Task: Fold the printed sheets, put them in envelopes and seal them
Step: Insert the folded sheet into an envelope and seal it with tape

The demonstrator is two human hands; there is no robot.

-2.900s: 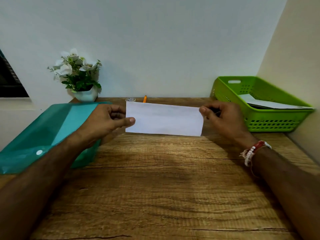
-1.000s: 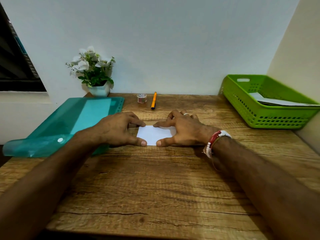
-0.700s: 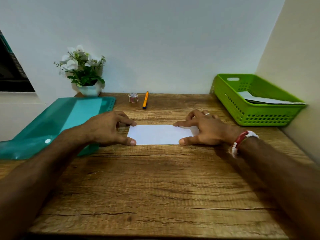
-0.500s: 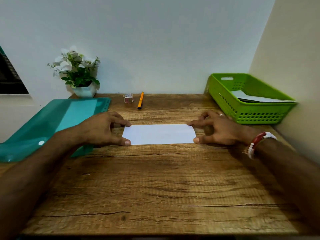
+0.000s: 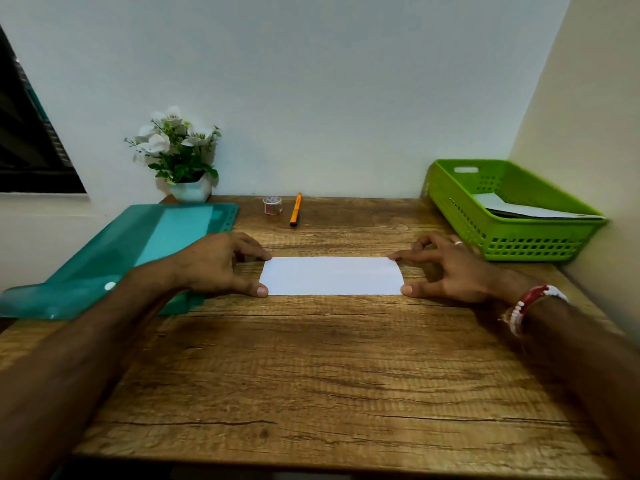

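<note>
A folded white sheet lies flat on the wooden table as a long narrow strip. My left hand is at its left end, forefinger tip on the far corner and thumb tip at the near corner. My right hand mirrors this at the right end, forefinger and thumb touching the two right corners. Both hands press down on the sheet; neither lifts it. No envelope can be made out apart from the white papers in the basket.
A teal plastic folder lies at the left, partly under my left forearm. A green basket with white papers stands at the right by the wall. A small tape roll, an orange pen and a potted plant sit at the back.
The sheet was held up in the air, then laid on the table. My hands slid outward from its middle to its two ends.
</note>
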